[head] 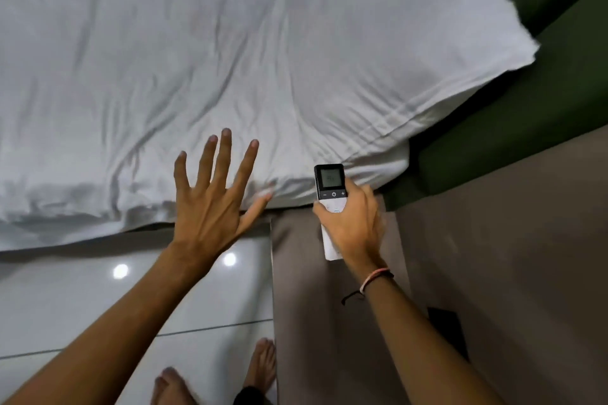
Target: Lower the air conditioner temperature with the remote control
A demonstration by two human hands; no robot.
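The remote control [330, 186] is white with a black top that carries a small lit screen and a row of minus, power and plus buttons. My right hand [353, 228] grips its lower half, with the thumb lying on the white part just below the button row. The remote points away from me, over the edge of the bed. My left hand [210, 204] hovers to the left of it with all fingers spread wide and holds nothing. No air conditioner is in view.
A bed with a rumpled white sheet [197, 59] fills the upper view, with a white pillow [411, 59] at the right. A dark green headboard [533, 115] stands beyond it. A brown bedside cabinet [493, 256] lies under my right arm. Glossy white floor tiles [82, 299] and my bare feet show below.
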